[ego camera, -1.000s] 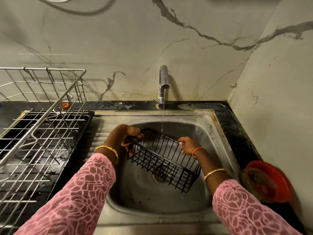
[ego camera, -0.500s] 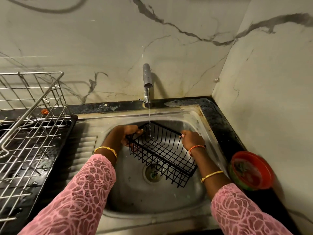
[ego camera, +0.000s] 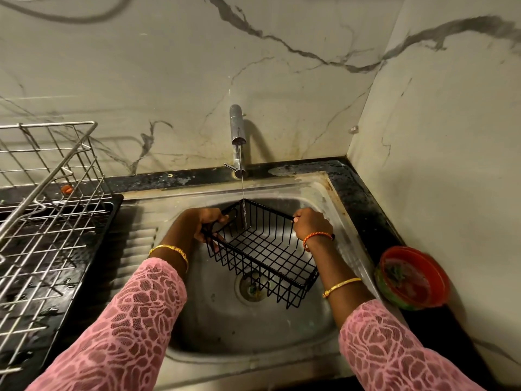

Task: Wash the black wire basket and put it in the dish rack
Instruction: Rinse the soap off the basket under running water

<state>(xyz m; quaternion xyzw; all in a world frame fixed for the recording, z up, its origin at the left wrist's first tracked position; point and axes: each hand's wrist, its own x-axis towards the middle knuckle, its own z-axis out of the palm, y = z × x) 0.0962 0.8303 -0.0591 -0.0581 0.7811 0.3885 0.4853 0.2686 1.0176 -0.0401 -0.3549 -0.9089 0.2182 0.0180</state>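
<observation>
A black wire basket (ego camera: 262, 249) hangs tilted over the steel sink (ego camera: 315, 190), its open side facing up and toward me. A thin stream of water from the tap (ego camera: 238, 128) runs into its far end. My left hand (ego camera: 207, 224) grips the basket's left end, fingers curled round the wires. On the far right corner of the rim, my right hand (ego camera: 310, 222) holds the top wire. The metal dish rack (ego camera: 50, 210) stands on a black tray left of the sink, and nothing shows inside it.
A red and green bowl (ego camera: 413, 277) sits on the dark counter right of the sink, against the side wall. The sink drain (ego camera: 251, 287) lies below the basket. Marble walls close in behind and on the right. A ribbed drainboard (ego camera: 135, 249) separates sink and rack.
The basket has been raised and shifted back so the water stream now falls inside its far end. Both hands keep their hold.
</observation>
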